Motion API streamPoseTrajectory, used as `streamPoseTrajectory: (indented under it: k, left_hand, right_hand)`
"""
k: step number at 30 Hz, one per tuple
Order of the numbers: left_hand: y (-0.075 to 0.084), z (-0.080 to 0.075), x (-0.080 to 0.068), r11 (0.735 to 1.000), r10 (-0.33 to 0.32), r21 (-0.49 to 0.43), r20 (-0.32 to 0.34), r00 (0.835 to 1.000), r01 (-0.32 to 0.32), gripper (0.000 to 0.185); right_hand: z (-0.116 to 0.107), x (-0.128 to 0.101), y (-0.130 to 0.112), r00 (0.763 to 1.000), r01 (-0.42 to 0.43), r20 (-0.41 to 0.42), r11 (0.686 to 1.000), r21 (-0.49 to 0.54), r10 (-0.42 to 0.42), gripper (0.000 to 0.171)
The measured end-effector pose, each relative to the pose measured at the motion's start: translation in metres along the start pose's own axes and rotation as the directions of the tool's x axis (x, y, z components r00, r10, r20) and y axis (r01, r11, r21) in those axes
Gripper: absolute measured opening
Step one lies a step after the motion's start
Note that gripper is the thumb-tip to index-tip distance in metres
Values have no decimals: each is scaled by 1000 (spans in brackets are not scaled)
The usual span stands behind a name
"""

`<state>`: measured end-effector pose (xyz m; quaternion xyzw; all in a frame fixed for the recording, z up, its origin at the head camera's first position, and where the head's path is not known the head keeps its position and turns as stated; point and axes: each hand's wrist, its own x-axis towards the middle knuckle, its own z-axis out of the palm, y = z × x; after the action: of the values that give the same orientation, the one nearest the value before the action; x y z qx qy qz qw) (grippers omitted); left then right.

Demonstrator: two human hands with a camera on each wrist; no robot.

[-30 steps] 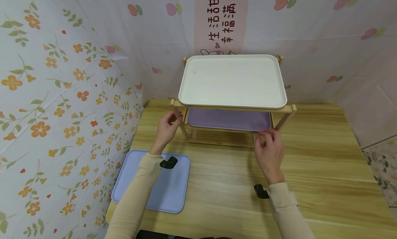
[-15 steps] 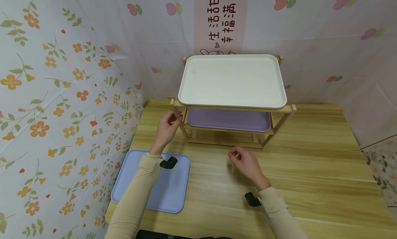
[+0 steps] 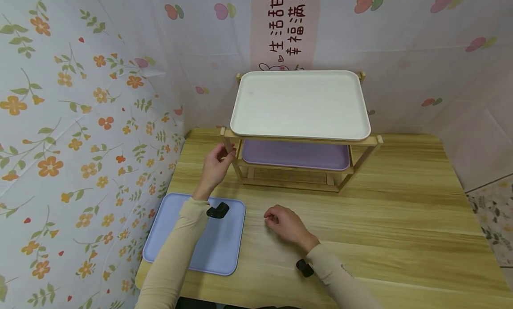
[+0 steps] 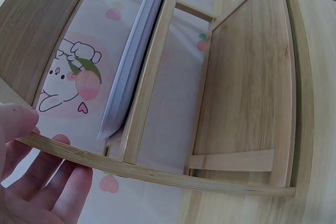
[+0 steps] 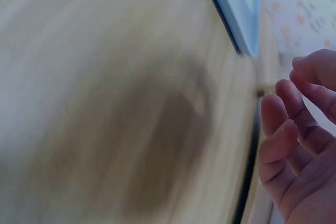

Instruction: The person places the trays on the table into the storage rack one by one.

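- Left hand [image 3: 215, 166]: fingers curled round the front left post [image 4: 157, 176] of the wooden rack [image 3: 280, 184], which stands on the bench [image 3: 401, 220].
- Hold, I judge: firm but light, no sideways pull, so the rack sits square.
- Right hand [image 3: 286, 224]: fingers loosely bent, holding nothing, near the blue tray [image 3: 220, 246].
- Rack: pale, grained, straight-edged.
- White tray [image 3: 300, 104] above, purple tray [image 3: 296, 154] below: smooth, shallow, round-cornered.

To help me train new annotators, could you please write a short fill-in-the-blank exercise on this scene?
On the wooden rack, the white tray sits ____ the purple tray.
The tray lying directly on the table is ____.
The hand gripping the rack is the person's ____ one.

Missing words: above; blue; left.
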<state>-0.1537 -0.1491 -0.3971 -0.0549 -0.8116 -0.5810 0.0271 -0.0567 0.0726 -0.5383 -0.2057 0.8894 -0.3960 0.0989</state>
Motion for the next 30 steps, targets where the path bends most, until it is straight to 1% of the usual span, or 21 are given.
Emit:
streamPoseTrajectory:
  k: [5,8,12,13,19,25,30]
  left_hand:
    - [-2,0,0,1000,-1,2,-3,1000,1,28]
    - [-15,1,5,1000,-6,-13,-6,1000,6,28]
    - [-34,2,13,1000,-7,-24,-15,1000,7,29]
    - [-36,2,13,1000,-4,-25,-17,1000,4,29]
    - [-38,3,13,999,9,-34,-8,1000,-9,27]
    - [-38,2,12,999,16,-28,-7,1000,-17,30]
    - [-38,2,13,1000,15,-12,-9,1000,-15,31]
  right_hand:
    - [20,1,-7,992,81,106,995,-61,-75,20]
    - [28,3,-11,984,104,150,992,-67,-93,24]
    - [35,6,-16,978,106,187,992,-70,-91,28]
    - [36,7,-17,976,105,198,992,-73,-89,29]
    - [50,8,-24,958,123,274,986,-112,-88,35]
    - [61,4,-32,934,190,337,965,-178,-121,38]
    - [69,3,-35,915,206,392,949,-240,-100,40]
